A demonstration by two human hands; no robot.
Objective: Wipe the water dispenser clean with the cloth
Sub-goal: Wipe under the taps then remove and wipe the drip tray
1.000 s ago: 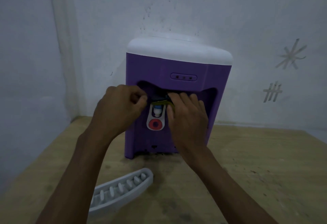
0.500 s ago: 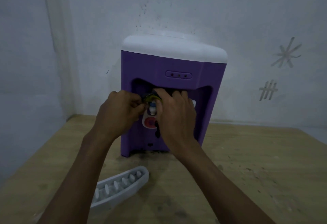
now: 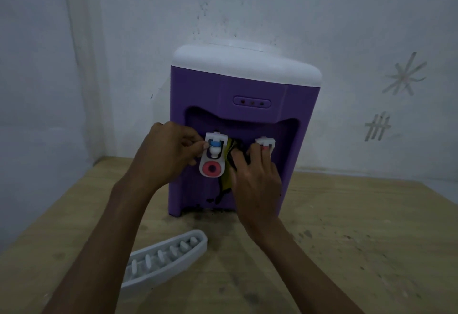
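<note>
A purple water dispenser [image 3: 238, 90] with a white top stands on the wooden table against the wall. In its front recess are a left tap [image 3: 214, 153] with a blue collar and red lever, and a right tap [image 3: 265, 144]. My left hand [image 3: 168, 155] pinches the left tap from its left side. My right hand [image 3: 255, 172] presses a yellow and dark cloth [image 3: 229, 165] into the recess between the two taps. Most of the cloth is hidden under my fingers; a strip hangs down the front.
A white drip tray grille [image 3: 163, 259] lies on the table [image 3: 359, 239] in front of the dispenser, to the left. Dark specks dot the table around the dispenser's base. Walls close in behind and on the left.
My right hand slid with the cloth from over the left tap to the gap between the taps, uncovering the left tap. My left hand stayed at the tap's left side.
</note>
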